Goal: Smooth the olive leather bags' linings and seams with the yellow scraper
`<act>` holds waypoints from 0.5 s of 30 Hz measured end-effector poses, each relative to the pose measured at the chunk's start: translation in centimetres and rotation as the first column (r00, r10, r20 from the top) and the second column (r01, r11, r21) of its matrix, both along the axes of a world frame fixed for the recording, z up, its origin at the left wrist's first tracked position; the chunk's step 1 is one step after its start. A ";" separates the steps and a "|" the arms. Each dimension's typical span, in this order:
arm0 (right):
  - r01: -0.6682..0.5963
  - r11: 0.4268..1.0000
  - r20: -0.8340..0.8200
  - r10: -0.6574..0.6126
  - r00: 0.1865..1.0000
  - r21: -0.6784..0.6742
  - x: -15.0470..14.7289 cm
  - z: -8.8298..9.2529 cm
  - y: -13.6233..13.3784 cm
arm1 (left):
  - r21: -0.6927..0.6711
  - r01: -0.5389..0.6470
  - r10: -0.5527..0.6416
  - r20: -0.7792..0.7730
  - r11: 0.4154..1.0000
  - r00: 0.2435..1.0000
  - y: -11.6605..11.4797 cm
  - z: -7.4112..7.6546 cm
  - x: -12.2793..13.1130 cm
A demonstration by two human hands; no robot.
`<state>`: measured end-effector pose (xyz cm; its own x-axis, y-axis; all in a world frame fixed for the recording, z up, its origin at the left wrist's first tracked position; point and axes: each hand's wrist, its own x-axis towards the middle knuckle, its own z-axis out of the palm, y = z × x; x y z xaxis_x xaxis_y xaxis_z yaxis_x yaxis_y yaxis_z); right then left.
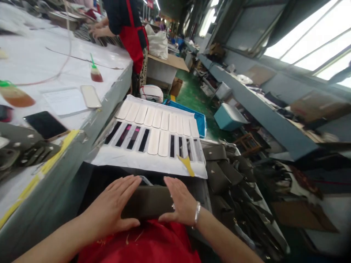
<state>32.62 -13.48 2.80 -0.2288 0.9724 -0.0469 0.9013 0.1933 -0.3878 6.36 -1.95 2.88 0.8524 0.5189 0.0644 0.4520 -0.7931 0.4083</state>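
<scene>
My left hand [112,208] and my right hand [181,202] hold a dark olive leather piece [146,202] between them, each hand clasped on one end with fingers stretched along the top and thumb beneath. The piece lies across my lap over a red apron [142,244]. A silver bracelet [196,213] sits on my right wrist. Just beyond my hands lies a white backing sheet [153,160] with rows of cream sticker strips [157,118], several slots peeled out and dark.
A pile of dark olive leather pieces [233,182] lies to my right. The white worktable [55,65] at left carries a phone [45,125], glue bottles [95,73] and paper. A person in a red apron [131,33] works further along. Blue bins [229,117] stand on the green floor.
</scene>
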 end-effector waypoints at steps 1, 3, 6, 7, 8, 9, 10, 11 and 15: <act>-0.050 0.998 0.020 0.049 0.999 0.042 -0.6 -0.7 0.2 | 0.019 0.054 -0.053 -0.045 0.998 0.998 -0.3 -0.6 1.2; -0.104 0.990 0.042 0.100 0.994 0.097 -1.7 -2.0 0.6 | 0.028 0.079 -0.075 -0.129 0.996 0.989 -0.9 -1.6 2.7; -0.114 0.989 0.038 0.111 0.993 0.098 -2.3 -3.4 0.9 | 0.034 0.060 -0.053 -0.179 0.998 0.982 -1.1 -2.3 3.2; -0.116 0.989 0.034 0.113 0.993 0.088 -2.2 -3.6 0.9 | 0.032 0.060 -0.053 -0.182 0.998 0.982 -1.1 -2.3 3.2; -0.118 0.990 0.031 0.116 0.993 0.076 -2.1 -3.7 0.9 | 0.029 0.061 -0.055 -0.183 0.998 0.982 -1.1 -2.2 3.1; -0.118 0.991 0.028 0.117 0.993 0.064 -2.0 -3.7 0.8 | 0.023 0.063 -0.058 -0.184 0.998 0.981 -1.0 -2.1 3.1; -0.117 0.992 0.028 0.116 0.993 0.051 -2.0 -3.6 0.8 | 0.017 0.066 -0.061 -0.184 0.998 0.981 -1.0 -1.9 3.0; -0.113 0.993 0.029 0.112 0.993 0.038 -1.9 -3.5 0.8 | 0.009 0.069 -0.066 -0.184 0.998 0.981 -1.0 -1.8 3.0; -0.092 0.996 0.029 0.091 0.995 0.015 -2.0 -3.0 0.7 | -0.003 0.075 -0.074 -0.177 0.997 0.981 -0.9 -1.8 3.0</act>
<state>30.60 -12.75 -0.21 -0.3155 0.9481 -0.0387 0.8899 0.2815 -0.3589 9.32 -2.89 1.05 0.8868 0.4535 -0.0890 0.4562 -0.8285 0.3248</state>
